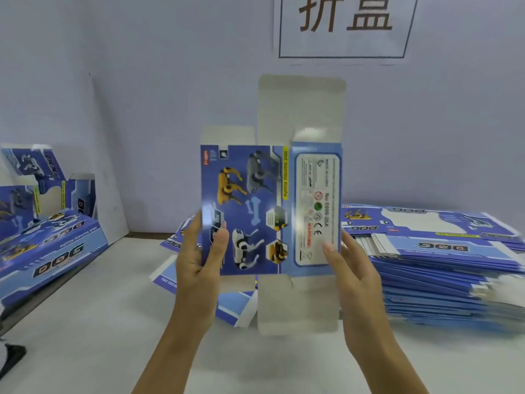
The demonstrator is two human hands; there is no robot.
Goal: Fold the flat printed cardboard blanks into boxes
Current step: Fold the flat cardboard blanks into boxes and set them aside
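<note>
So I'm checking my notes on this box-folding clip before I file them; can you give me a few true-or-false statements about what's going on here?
1. Both hands hold the blank upright. True: left hand, right hand.
2. The stack of flat blanks lies on the person's left. False: it lies on the right.
3. Folded boxes sit at the left. True.
4. The held blank is already a closed box. False: its flaps stand open.

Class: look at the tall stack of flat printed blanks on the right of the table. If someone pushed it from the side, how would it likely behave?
The stack of blanks would probably shear and slide, not tip: its glossy sheets already lie fanned and uneven. It is likely heavy as a whole, being many layers deep. A single sheet seems light, since the held blank stays upright between two hands.
</note>
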